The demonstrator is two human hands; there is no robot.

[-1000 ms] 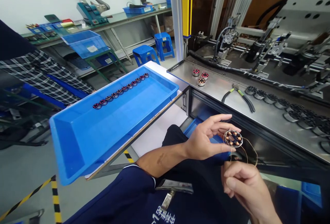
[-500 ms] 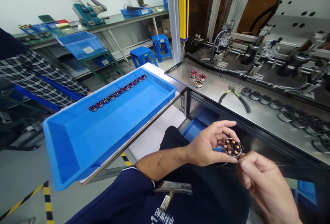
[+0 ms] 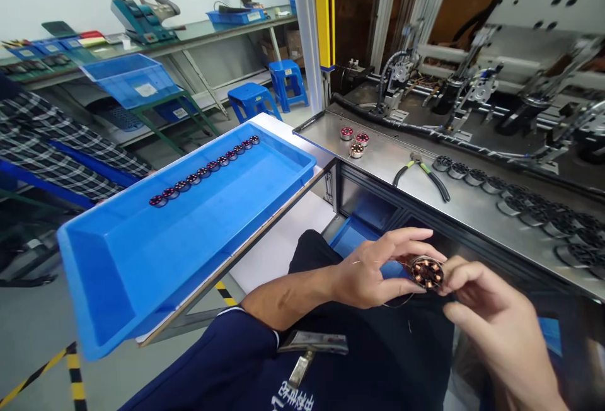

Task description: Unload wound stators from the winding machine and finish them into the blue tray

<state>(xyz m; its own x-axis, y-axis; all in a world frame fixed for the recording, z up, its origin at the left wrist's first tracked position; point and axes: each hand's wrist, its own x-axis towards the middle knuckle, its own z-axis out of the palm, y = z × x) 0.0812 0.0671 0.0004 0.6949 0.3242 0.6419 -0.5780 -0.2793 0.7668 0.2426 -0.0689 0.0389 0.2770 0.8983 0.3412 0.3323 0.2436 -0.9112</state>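
Note:
My left hand holds a wound motor stator between thumb and fingers, its copper coils facing up. Thin loose wire ends trail from it, past the fingers and below the thumb. From the other side my right hand touches the stator's right edge with curled fingertips; its thumb stands a little apart lower down. Whether those fingertips also pinch a wire is too small to tell. Beyond the hands, cutting pliers with green and black handles lie on the metal bench.
Three wound stators stand at the bench's left end, and several bare stators line its right side. A blue tray at left holds a row of stators. Machine fixtures rise behind. A person in plaid is beyond the tray.
The right fingertips have moved up from below the stator to its right edge, and the right thumb has parted from them. The left hand keeps its hold. The view has shifted slightly.

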